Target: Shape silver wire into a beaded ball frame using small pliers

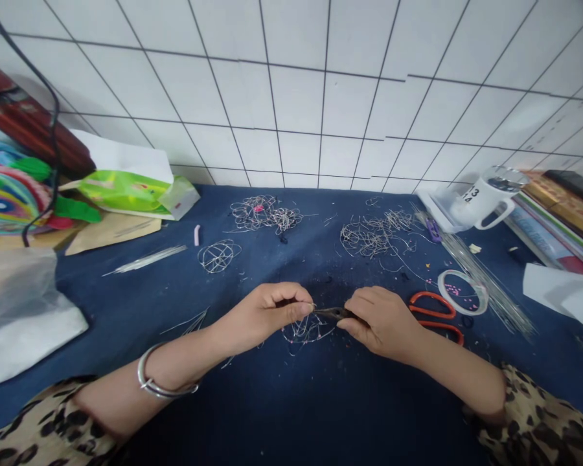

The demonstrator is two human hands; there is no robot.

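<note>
1. Fingers of the left hand (272, 314) are pinched together, with the thumb pressed close to the first finger, and they hold a bit of thin silver wire (313, 305).
2. The right hand (381, 320) is curled tight around dark metal pliers (337, 313).
3. The tip of the pliers points at the left fingertips and meets the wire there. That spot is small and blurry, so I cannot tell how tightly the pliers bite.
4. Just below the pliers, between the two hands, is a round silver wire shape with small pink beads (315, 333), over the dark blue cloth (272, 408).
5. A shiny silver bangle (165, 391) is on the left wrist.
6. Near the right hand are scissors with orange-red handles (437, 316). Just beyond them sits a clear round dish (484, 299) with loose pink beads (451, 290) in it.
7. A long bunch of straight silver wires (490, 278) lies to the right of the dish.
8. Farther back are two messy heaps of curly silver wire, one on the left (260, 213) and one on the right (369, 236). A round open cage of silver wire (218, 256) sits in front of the left heap.
</note>
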